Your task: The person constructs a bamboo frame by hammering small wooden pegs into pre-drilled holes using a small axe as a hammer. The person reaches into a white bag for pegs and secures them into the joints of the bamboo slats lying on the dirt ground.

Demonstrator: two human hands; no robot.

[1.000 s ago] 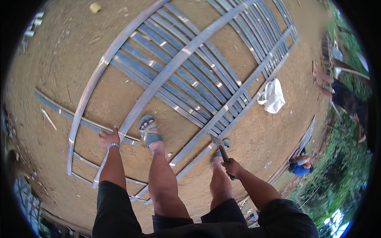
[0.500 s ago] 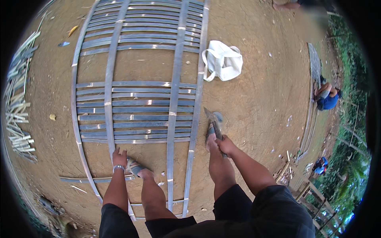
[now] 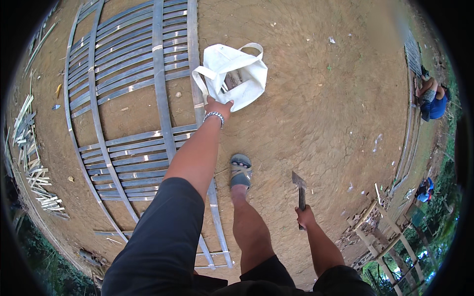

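My left hand (image 3: 218, 107) reaches forward to the near edge of a white bag (image 3: 249, 93) with loop handles. Its thumb and fingers are apart at the bag's edge; whether they touch it I cannot tell. A few thin items lie inside the bag's mouth. The bag rests against the side rail of a large lattice frame (image 3: 159, 64) of flat grey strips, lying on the ground. My right hand (image 3: 305, 217) is closed round the dark handle of a hatchet (image 3: 298, 180), its head pointing forward over bare soil.
Split strips (image 3: 37, 177) lie heaped at the far left. A person (image 3: 434, 106) in blue crouches by another long frame at the right; a second person (image 3: 424, 190) is lower down. A wooden pole structure (image 3: 380, 241) stands at lower right. My sandalled foot (image 3: 240, 170) is beside the lattice.
My left hand has gone from the lattice's near part up to the white bag. My right hand, still on the hatchet, has swung out to the right. The whole view has turned.
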